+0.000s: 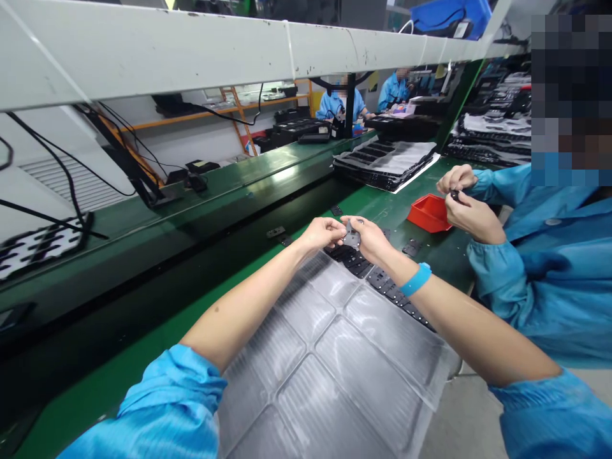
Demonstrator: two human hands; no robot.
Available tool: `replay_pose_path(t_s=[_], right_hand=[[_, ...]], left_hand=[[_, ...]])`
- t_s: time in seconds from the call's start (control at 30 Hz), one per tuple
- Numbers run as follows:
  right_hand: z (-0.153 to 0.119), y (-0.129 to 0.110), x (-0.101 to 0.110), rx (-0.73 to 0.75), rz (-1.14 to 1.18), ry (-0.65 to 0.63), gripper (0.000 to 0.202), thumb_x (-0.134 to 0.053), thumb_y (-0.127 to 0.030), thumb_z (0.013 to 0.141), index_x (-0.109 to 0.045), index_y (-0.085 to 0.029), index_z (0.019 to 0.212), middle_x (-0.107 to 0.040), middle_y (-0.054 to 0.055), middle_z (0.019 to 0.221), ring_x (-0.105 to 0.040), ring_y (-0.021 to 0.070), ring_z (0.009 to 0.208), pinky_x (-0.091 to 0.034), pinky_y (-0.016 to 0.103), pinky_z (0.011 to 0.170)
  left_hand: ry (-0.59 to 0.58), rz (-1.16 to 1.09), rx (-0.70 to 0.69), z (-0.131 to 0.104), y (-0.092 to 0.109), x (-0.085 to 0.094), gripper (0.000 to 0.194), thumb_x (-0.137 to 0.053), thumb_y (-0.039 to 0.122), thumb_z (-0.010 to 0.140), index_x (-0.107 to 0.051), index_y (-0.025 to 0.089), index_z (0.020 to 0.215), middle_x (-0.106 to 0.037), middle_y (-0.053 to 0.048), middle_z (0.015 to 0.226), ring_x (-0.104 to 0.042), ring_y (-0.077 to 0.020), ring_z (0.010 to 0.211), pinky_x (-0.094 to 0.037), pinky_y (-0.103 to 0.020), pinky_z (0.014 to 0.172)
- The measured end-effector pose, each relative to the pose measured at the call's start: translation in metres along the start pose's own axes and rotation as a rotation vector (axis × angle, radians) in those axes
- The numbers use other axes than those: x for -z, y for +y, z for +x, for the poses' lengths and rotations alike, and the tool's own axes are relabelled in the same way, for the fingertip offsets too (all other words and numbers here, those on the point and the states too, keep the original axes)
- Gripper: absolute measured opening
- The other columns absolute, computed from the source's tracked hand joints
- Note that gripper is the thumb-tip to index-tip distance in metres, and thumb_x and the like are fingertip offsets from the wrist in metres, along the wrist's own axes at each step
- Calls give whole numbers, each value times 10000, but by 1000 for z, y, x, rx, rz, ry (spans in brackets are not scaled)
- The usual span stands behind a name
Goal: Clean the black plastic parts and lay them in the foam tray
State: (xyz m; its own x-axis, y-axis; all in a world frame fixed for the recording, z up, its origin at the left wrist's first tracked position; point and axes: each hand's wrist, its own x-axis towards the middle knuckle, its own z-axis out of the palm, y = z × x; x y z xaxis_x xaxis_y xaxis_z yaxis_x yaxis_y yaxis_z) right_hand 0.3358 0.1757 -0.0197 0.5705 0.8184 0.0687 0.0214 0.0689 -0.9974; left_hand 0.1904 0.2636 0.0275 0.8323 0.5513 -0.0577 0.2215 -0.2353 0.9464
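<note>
A small dark grey flat part [352, 235] is held between my two hands above the far end of a tray. My left hand [323, 233] pinches its left side. My right hand [370, 238] grips the right side, with a blue band on that wrist. Below my arms lies a translucent plastic sheet [329, 357] with a grid of compartments. Rows of dark parts [382, 280] show along the sheet's far right edge. More small dark pieces [276, 232] lie on the green table beyond my hands.
To the right, a co-worker's hands [471, 207] hold a small dark part beside a red bin [429, 213]. Stacked trays [387, 162] stand farther back. A white beam [191, 54] crosses overhead. Two people in blue sit in the background.
</note>
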Motion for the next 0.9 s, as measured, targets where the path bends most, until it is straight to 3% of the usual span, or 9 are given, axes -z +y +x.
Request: replay_pose_path(t_s=[0.27,0.43,0.53,0.7,0.83,0.9], right_hand=[[3,4,-2,-70,-141,-36,267,-681,-399,1060,-706,-150,1152,-731,40,1019,-713,163,813,-627,327,733],[18,12,-9,-51,-330,-5,274,-679,-391,1063,-693,-145,1181,-727,54,1068,-723,173,852,-639,338,749],[20,13,-2,9,-535,12,265,-691,-385,1053,-700,-152,1179,-728,66,1119,-727,198,934,-638,382,824],[0,19,23,173,-884,-82,206,-738,-348,1015,-721,-166,1108,-717,78,1206,-692,244,1107,-575,482,1002],[-25,24,38,317,-1038,-222,177,-751,-314,997,-727,-166,1090,-701,84,1246,-652,269,1191,-528,516,1063],[-36,24,45,386,-1074,-288,169,-756,-276,981,-736,-167,1109,-697,95,1268,-641,281,1207,-514,521,1079]], left_hand=[[-35,-8,102,1,-4,4,183,-821,187,882,-647,144,845,-706,-28,718,-701,-123,678,-525,-209,596],[28,154,148,14,-11,10,116,-744,151,955,-651,137,887,-710,-23,708,-702,-115,656,-534,-221,623],[80,320,184,22,-20,16,111,-732,156,966,-667,126,881,-716,-20,722,-702,-123,667,-568,-261,685],[146,640,183,26,-33,16,153,-738,289,982,-715,139,1004,-748,-61,1057,-721,-201,981,-606,-409,920],[154,827,106,20,-36,8,174,-732,197,945,-730,166,1117,-677,-144,1303,-674,-302,1187,-539,-455,1026],[128,891,44,16,-36,6,203,-662,233,991,-732,201,1179,-635,-141,1362,-657,-313,1222,-520,-441,1041]])
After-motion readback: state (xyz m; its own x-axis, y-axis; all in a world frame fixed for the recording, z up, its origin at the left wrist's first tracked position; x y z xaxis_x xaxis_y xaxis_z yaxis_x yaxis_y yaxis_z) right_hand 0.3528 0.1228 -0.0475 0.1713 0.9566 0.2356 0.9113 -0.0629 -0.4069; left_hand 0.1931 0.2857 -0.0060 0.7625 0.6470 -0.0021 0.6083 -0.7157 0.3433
